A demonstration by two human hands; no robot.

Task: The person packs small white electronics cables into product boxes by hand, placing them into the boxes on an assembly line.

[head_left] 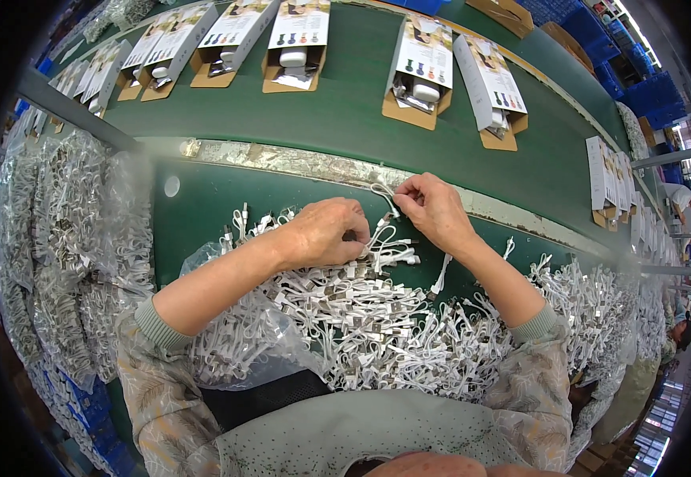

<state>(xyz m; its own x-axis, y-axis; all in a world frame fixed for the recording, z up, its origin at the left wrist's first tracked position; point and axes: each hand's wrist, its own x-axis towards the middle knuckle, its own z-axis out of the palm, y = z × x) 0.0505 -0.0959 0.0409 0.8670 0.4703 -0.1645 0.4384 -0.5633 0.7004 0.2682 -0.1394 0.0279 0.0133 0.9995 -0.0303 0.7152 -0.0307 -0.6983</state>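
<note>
A big heap of short white USB cables [369,318] lies on the green worktop in front of me. My right hand [434,211] is closed in a pinch on a looped white cable [384,193], just short of the worn pale rail. To its left, my left hand [328,230] is closed with curled fingers at the top of the heap. White cables [385,248] stick out beside its fingertips, and what those fingers grip is partly hidden. A clear plastic bag [262,342] holding more cables lies under my left forearm.
Beyond the rail [298,159], a green conveyor belt [345,119] carries several open printed boxes [298,40] with white items inside. Bagged cables [67,254] are stacked at the left, and another cable heap [584,310] lies at the right. Other people [683,207] sit along the far right.
</note>
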